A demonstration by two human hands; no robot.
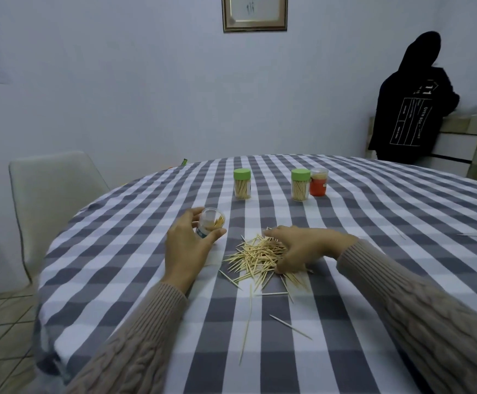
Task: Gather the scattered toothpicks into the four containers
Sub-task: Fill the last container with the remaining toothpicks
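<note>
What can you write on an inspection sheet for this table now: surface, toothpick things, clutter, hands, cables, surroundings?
Surface: round table with checked cloth.
Job's things: toothpick pile near the middle; loose toothpicks closer to the person and some far right. Two green-lidded containers and a red container stand upright at the back.
Clutter: nothing seen.
Hands: left hand grips an open clear container, tilted, with some toothpicks inside; right hand rests on the pile, fingers curled over toothpicks.
Cables: nothing seen.
Surroundings: pale chair at left, framed picture on the wall, a person in a dark hoodie at right.
</note>
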